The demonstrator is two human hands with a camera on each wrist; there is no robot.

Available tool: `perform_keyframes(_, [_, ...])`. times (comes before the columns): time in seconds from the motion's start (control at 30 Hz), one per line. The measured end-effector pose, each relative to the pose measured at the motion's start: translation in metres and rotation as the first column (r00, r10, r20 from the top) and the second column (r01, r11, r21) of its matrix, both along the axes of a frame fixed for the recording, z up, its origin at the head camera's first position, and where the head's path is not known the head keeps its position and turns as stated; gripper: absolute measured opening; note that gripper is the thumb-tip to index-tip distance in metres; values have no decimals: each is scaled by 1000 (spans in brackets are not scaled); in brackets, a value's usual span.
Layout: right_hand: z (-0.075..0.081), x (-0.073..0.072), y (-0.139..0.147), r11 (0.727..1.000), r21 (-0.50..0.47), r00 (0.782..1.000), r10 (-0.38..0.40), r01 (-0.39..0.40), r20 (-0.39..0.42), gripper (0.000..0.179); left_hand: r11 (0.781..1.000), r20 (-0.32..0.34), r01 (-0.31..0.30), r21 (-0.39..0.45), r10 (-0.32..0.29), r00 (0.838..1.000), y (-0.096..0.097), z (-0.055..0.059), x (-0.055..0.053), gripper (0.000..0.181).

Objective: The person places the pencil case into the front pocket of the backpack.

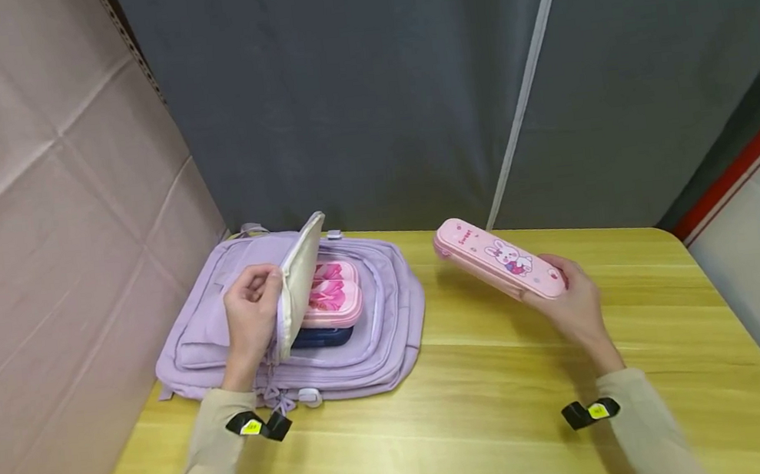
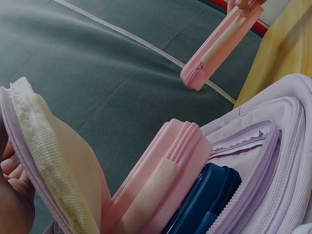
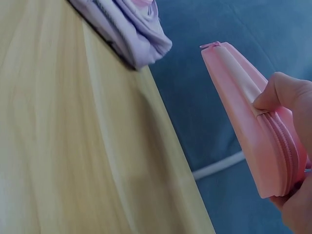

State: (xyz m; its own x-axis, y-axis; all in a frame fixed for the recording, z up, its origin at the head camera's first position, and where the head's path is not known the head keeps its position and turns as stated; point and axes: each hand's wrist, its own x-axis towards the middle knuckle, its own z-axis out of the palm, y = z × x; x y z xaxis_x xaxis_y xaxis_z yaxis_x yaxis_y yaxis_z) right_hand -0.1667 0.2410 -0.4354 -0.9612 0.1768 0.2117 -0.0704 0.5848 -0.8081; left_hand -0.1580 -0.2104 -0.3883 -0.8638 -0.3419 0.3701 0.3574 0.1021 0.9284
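Observation:
A lavender backpack [image 1: 391, 344] lies flat on the table with its front pocket unzipped. My left hand [image 1: 251, 308] pinches the edge of the pocket flap [image 1: 303, 284], holding it raised with its cream lining showing. Inside the pocket, a pink pencil case with a petal print [image 1: 334, 296] rests on a dark blue case [image 1: 324, 337]; both show their zipped sides in the left wrist view. To the right, my right hand [image 1: 575, 305] grips one end of a pink pencil case with a bunny picture [image 1: 500, 255], held above the table. In the right wrist view my thumb presses its zipped side.
The yellow wood-grain table [image 1: 443, 439] runs under everything. Behind it hangs a dark grey curtain [image 1: 352, 101] with a pale strip. A pinkish-white cloth wall [image 1: 59, 224] stands close on the backpack's left.

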Motion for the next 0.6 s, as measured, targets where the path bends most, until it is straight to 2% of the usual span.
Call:
perform_keyframes(0.23, [2, -11, -21, 993, 7, 993, 114, -114, -24, 68, 1000, -2, 12, 3, -12, 1000, 1, 0, 1, 8])
perform_keyframes(0.6, [7, -28, -64, 964, -6, 962, 263, -264, -76, 70, 1000, 3, 18, -8, -18, 1000, 3, 1, 0, 6])
